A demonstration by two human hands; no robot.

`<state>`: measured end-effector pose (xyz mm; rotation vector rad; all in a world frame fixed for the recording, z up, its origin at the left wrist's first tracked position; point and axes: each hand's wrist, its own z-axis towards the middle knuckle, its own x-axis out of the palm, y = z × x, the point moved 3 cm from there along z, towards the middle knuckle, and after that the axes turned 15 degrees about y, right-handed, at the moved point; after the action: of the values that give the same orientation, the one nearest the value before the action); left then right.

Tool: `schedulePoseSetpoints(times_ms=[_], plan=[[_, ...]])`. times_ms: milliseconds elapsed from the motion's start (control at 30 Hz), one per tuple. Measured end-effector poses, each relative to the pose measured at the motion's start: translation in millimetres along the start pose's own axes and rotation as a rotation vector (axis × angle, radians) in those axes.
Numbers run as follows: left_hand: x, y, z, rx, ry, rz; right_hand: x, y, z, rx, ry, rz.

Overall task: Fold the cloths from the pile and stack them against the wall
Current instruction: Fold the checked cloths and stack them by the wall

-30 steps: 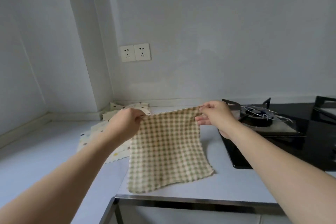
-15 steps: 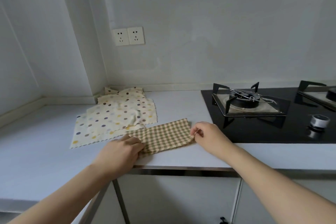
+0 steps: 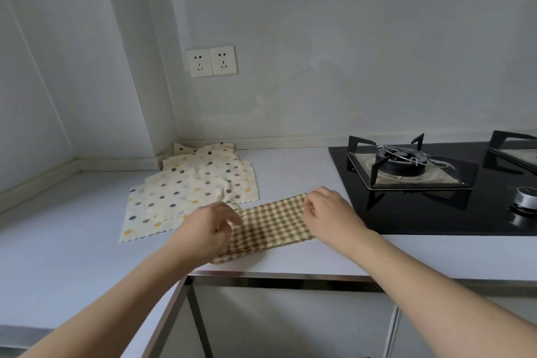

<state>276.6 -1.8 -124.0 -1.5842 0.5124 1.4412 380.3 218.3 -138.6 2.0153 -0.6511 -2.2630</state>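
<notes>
A checked cloth (image 3: 270,227), green and cream, lies folded into a long band on the pale desk (image 3: 72,241), close to the front edge. The left hand (image 3: 203,229) hovers over the band's left end; its fingers (image 3: 229,216) are curled and loosely apart, tips just above or barely touching the fabric, with nothing visibly pinched. The right hand (image 3: 328,212) rests at the band's right end; its fingers (image 3: 309,206) are bent down onto the far right corner of the cloth, but I cannot tell whether they pinch it or only press on it.

Beyond the left fingers, toward the corner of the wall (image 3: 319,67), lies the pile of polka-dot cloths (image 3: 191,186), spread and overlapping, its near edge touching or just beside the checked band. To the right of the right fingers sits a black gas hob (image 3: 436,212), and a double socket (image 3: 211,61) is mounted on the wall above the pile.
</notes>
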Motion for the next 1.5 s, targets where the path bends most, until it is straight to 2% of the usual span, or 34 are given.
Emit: schedulePoseSetpoints(times_ms=[167,333,567,700,800,867,933,1000,1067,1133,1233,1367,1500], plan=[[22,4,27,-0.040,-0.017,0.038,16,39,23,0.014,0.125,-0.194],[30,6,40,-0.078,-0.093,-0.003,36,38,41,0.100,0.175,-0.234],[56,9,26,-0.136,0.243,0.225,47,13,43,0.076,0.298,-0.148],[50,14,28,-0.130,0.401,0.140,45,8,44,0.065,0.408,-0.145],[35,18,22,-0.081,0.356,-0.107,42,-2,50,0.004,0.439,-0.144],[24,18,10,-0.041,0.326,-0.147,37,-7,53,-0.019,0.449,-0.160],[19,17,-1,0.019,0.330,-0.071,29,-4,53,-0.023,0.392,-0.234],[18,15,-8,0.068,0.319,0.004,22,13,49,-0.048,0.221,-0.301],[16,13,-12,0.096,0.253,0.053,23,36,44,-0.082,0.148,-0.245],[15,9,-15,0.113,0.180,0.121,32,49,40,-0.027,0.237,-0.114],[18,7,-16,0.131,0.114,0.263,49,47,42,0.039,0.307,-0.165],[22,7,-15,0.211,0.110,0.464,55,41,44,0.047,0.334,-0.144],[23,10,-14,0.268,0.118,0.559,52,40,43,0.043,0.405,-0.146]])
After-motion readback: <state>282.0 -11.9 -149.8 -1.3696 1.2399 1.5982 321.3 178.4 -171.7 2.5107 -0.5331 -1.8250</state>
